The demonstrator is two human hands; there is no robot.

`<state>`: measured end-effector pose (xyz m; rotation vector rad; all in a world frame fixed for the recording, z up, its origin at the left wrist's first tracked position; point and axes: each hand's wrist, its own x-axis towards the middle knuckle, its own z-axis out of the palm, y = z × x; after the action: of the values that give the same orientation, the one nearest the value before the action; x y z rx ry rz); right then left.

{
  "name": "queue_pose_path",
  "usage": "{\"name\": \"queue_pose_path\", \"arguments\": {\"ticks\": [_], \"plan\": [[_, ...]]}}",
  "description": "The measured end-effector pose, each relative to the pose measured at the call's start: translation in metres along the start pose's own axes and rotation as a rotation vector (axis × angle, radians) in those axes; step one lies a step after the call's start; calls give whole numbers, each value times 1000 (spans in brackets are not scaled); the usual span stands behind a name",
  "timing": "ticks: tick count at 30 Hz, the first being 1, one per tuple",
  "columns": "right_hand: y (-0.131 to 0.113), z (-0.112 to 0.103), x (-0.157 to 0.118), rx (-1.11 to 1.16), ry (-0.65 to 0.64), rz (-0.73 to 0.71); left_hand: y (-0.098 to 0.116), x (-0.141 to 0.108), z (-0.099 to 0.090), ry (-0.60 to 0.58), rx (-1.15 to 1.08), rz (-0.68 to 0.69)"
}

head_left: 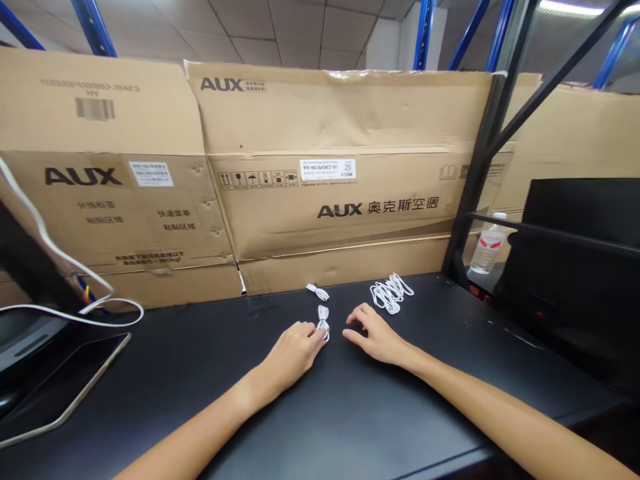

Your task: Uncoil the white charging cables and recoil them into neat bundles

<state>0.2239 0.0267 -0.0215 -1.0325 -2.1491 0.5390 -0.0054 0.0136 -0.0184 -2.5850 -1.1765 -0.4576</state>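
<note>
Head view over a black worktop (200, 407). The left hand (293, 355) lies at about 6 o'clock, its fingertips (314, 335) on a small bundled white cable (323, 323); whether they clamp it or only touch it, I cannot tell. The right hand (377, 337) rests just beside that cable, apart from the left hand, its fingers loosely curled around nothing. A short white cable (317, 292) lies at 12 o'clock, and a looser white cable coil (391, 292) sits near the right hand at 1 o'clock. Upright AUX cardboard boxes (330, 200) line the far edge. A plastic water bottle (487, 247) stands at 2 o'clock, beside a black monitor (575, 267). A tablet (65, 383) lies at 9 o'clock under a loop of white wire (85, 313).
</note>
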Motion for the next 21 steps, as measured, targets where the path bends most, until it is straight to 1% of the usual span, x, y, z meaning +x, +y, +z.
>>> {"name": "queue_pose_path", "arguments": {"ticks": [3,6,8,9,12,13,14,18,21], "plan": [[0,0,0,2,-10,6,-6,1,4,57,14,-132],[-2,-1,0,-3,-22,13,-12,3,5,121,-34,-227],[-2,-2,-1,-6,-27,10,-13,3,2,157,-75,-244],[-1,-2,-1,-7,-27,7,-12,3,0,154,-99,-223],[0,-2,-1,-15,-31,2,-10,4,-4,69,-213,-82],[0,-2,-1,-17,-33,1,-10,4,-3,38,-250,-60],[1,-1,-1,-18,-36,-2,-11,4,-2,12,-272,-70],[1,0,-1,-36,-37,-30,-20,3,10,-81,-237,-243],[7,-3,3,-120,-2,-63,-23,1,16,-88,-220,-268]]}}
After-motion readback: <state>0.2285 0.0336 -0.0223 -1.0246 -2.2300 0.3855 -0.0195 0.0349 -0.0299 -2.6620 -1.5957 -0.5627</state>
